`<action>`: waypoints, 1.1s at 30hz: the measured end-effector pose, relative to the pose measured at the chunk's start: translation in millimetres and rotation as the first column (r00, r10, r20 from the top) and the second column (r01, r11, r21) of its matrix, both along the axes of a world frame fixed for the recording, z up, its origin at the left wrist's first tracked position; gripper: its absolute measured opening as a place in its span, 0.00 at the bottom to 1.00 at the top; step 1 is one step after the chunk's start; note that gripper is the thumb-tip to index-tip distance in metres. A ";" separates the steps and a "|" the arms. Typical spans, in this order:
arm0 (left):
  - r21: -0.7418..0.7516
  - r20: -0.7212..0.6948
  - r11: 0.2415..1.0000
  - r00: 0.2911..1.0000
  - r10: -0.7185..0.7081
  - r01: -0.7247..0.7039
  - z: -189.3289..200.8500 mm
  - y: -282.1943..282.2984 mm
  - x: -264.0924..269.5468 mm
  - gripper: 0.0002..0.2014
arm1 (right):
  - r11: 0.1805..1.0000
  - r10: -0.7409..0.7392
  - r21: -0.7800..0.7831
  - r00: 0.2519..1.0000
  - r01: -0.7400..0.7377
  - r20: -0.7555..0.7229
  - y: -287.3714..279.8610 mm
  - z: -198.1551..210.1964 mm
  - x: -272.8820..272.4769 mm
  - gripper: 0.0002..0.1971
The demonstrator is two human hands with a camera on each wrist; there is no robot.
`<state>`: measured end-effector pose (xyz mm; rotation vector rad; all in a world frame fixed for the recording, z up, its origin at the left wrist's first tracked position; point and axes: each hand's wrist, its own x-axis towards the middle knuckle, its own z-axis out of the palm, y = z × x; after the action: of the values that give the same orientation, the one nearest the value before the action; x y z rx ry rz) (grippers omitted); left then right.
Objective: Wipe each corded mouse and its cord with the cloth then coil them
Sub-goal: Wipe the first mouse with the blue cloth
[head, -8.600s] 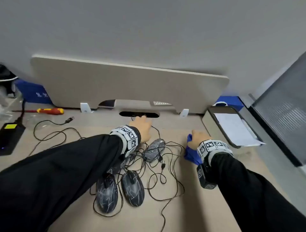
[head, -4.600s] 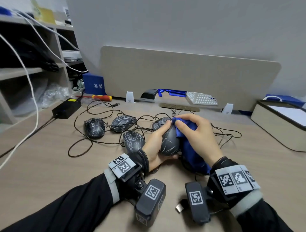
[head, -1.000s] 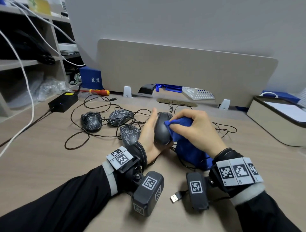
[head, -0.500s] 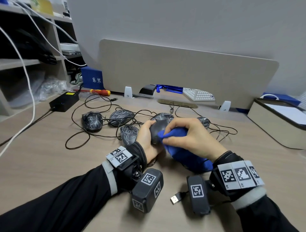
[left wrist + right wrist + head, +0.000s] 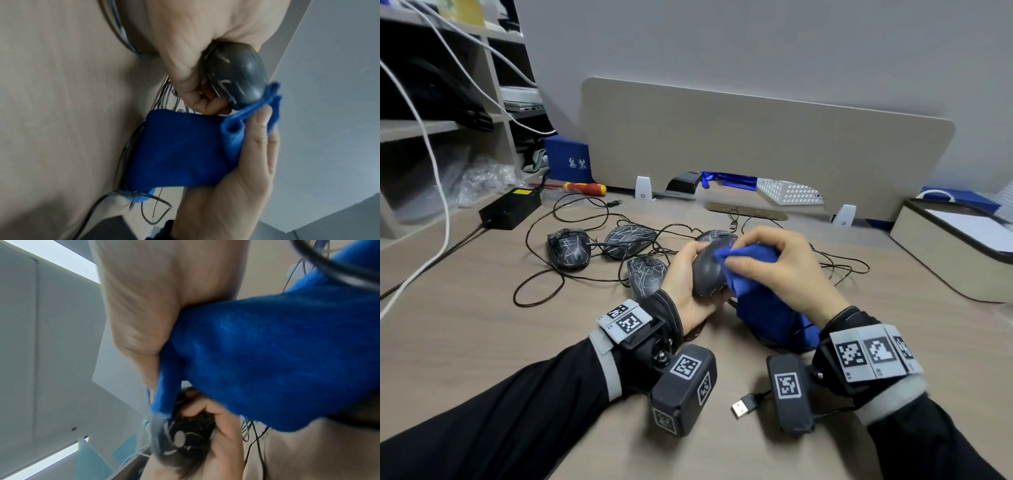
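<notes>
From above the desk (image 5: 482, 325), the left hand (image 5: 685, 281) curls round a grey mouse (image 5: 709, 274) held off the surface while the right hand (image 5: 787, 270) pinches the blue cloth (image 5: 756, 294) against it, now higher on the shell than half a second ago; three other mice (image 5: 568, 248) and tangled cords (image 5: 571, 274) crowd the left. The left wrist view shows the cloth (image 5: 185, 151) draping over cords below the mouse (image 5: 236, 78). From the right wrist the cloth (image 5: 267, 353) hides most of the mouse (image 5: 185, 443).

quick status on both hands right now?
Left hand: closed round the mouse, holding it off the desk.
Right hand: fingers pinching the blue cloth, pressing it on that mouse.
</notes>
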<state>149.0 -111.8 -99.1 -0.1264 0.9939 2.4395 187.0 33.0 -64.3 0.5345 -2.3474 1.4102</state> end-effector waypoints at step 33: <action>-0.215 -0.352 0.959 0.931 0.099 -0.184 -17.8 15.1 -8.1 0.21 | 0.976 -0.208 -0.057 0.977 0.210 0.039 6.9 -4.1 -4.2 0.04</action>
<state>140.9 -96.7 -116.9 0.1506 1.4853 2.5109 182.8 39.9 -68.5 0.2403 -2.3003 1.3959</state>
